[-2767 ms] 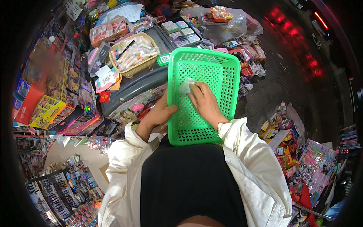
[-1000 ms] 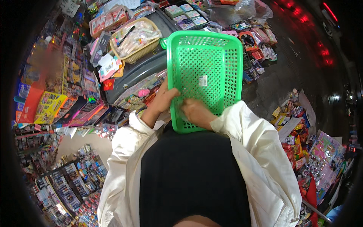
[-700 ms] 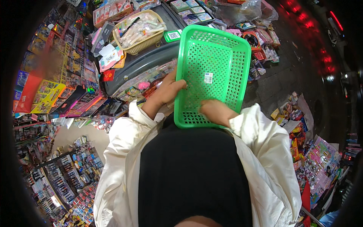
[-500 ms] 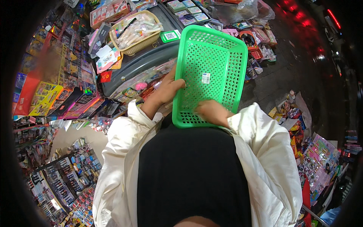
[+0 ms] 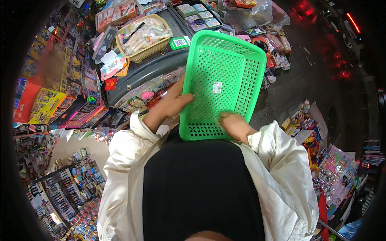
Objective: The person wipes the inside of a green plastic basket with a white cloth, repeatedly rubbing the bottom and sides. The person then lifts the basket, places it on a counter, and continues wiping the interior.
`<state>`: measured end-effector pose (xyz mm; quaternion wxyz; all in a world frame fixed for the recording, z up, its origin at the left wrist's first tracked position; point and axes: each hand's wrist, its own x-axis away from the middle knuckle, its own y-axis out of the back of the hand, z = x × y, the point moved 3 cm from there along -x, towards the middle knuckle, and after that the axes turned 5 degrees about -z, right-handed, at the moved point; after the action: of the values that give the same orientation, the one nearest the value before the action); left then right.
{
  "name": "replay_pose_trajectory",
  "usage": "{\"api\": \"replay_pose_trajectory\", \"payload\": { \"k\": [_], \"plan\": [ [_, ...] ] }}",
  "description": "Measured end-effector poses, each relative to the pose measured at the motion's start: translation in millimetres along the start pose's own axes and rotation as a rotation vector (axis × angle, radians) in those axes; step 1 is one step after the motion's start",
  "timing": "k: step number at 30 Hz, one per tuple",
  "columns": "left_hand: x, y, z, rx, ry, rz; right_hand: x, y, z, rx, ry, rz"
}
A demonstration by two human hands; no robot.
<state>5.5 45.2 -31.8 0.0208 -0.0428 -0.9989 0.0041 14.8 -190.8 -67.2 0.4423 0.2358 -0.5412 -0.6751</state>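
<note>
A green plastic basket (image 5: 225, 66) with pierced walls is held tilted in front of my body, its open side facing me. My left hand (image 5: 177, 102) grips its left rim, the thumb over the edge and the other fingers hidden behind. Inside, over the lower part of the basket, is my right hand (image 5: 235, 125), its fingers curled together and slightly blurred at the tips. Whatever it may hold is hidden. On the basket's bottom sits a small white sticker (image 5: 217, 87).
Beyond the basket, a cream basket (image 5: 142, 54) of plastic-wrapped items stands on a dark grey surface (image 5: 161, 60), beside a green code card (image 5: 179, 42). Racks of colourful packages (image 5: 60, 92) line the left. Small goods (image 5: 305, 128) lie on the right.
The green basket has shifted slightly down and left, with my left hand on its rim. My right hand has moved a little right and down inside it.
</note>
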Motion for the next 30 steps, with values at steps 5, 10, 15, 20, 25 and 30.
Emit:
{"api": "replay_pose_trajectory", "payload": {
  "k": [5,10,15,20,25,30],
  "plan": [
    [-3,0,-6,-0.012,-0.012,0.005,0,14,-13,0.048,0.012,-0.023],
    [-6,-6,-10,-0.023,-0.035,-0.010,-33,38,-28,-1.479,-0.202,-0.220],
    [-2,-8,-17,-0.023,-0.036,0.011,-40,58,-16,-1.878,-0.176,-0.323],
    [4,-7,-19,0.015,-0.071,-0.001,-43,60,-14,-2.098,-0.126,-0.344],
    [9,-3,-15,-0.045,-0.092,-0.042,-49,58,-23,-2.062,-0.058,-0.431],
    [12,-2,-11,-0.040,-0.108,-0.059,-48,76,-28,-1.887,-0.211,-0.568]
  ]
}}
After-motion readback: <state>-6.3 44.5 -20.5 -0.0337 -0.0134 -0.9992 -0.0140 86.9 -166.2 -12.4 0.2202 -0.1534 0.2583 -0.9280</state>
